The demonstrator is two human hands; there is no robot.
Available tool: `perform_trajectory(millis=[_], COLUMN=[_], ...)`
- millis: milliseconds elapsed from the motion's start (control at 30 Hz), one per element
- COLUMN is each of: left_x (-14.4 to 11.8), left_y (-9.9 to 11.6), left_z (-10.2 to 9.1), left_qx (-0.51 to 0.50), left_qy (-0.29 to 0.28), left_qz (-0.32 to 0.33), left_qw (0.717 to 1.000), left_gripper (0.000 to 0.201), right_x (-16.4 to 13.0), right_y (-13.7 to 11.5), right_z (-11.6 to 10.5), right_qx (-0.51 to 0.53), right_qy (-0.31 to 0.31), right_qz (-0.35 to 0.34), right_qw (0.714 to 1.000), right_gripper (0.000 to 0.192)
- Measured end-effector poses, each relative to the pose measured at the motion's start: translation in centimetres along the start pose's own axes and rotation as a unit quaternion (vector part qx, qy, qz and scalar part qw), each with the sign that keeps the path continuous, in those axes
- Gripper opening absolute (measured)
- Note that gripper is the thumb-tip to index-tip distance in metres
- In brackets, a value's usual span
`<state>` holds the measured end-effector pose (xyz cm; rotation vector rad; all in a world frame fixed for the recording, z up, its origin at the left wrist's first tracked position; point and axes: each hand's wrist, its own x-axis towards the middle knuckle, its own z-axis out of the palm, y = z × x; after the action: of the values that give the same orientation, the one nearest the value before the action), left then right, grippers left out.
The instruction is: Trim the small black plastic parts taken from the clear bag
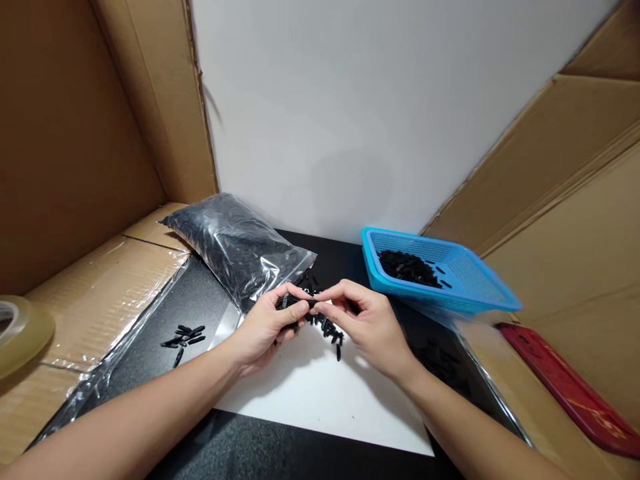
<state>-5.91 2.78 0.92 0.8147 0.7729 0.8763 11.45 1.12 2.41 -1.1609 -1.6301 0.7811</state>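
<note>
My left hand (265, 327) is curled around a bunch of small black plastic pieces (293, 305), held above a white sheet (320, 393). My right hand (367, 320) meets it from the right, thumb and forefinger pinching one of those pieces at its tip. More loose black pieces (327, 328) lie scattered on the sheet just under both hands. A clear plastic bag (235, 243) full of the same black pieces lies behind my left hand. A blue mesh basket (475, 283) to the right holds a heap of black pieces (407, 267).
A small cluster of black pieces (184, 335) lies on the dark table at the left. A roll of clear tape (20, 330) sits at the far left on cardboard. Cardboard walls stand on both sides, and a red object (565, 383) lies at the right.
</note>
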Motion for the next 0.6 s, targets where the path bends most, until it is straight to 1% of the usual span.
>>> perform_trajectory(millis=[100,233,300,367,467,600], left_x=[-0.06,-0.27,-0.36,-0.38,-0.28,-0.10], left_y=[0.27,0.73,0.82,0.78,0.58,0.35], left_z=[0.10,0.11,0.13,0.18,0.19,0.06], left_qx=[-0.030,-0.072,-0.082,-0.078,-0.061,-0.046], left_qy=[-0.001,0.010,0.011,0.005,-0.006,-0.014], left_qz=[-0.001,-0.034,-0.039,-0.032,-0.018,-0.016], left_qw=[1.000,0.997,0.996,0.996,0.998,0.999], left_gripper=[0.033,0.019,0.022,0.023,0.018,0.019], right_x=[0.16,0.28,0.23,0.17,0.14,0.18], right_y=[0.23,0.43,0.44,0.41,0.35,0.25], right_z=[-0.16,-0.29,-0.30,-0.31,-0.34,-0.35], right_qx=[0.007,0.024,0.025,0.023,0.023,0.026], right_qy=[0.034,0.050,0.052,0.053,0.055,0.056], right_qz=[-0.023,-0.027,-0.028,-0.030,-0.033,-0.037], right_qw=[0.999,0.998,0.998,0.998,0.998,0.997], right_gripper=[0.014,0.011,0.010,0.010,0.010,0.009])
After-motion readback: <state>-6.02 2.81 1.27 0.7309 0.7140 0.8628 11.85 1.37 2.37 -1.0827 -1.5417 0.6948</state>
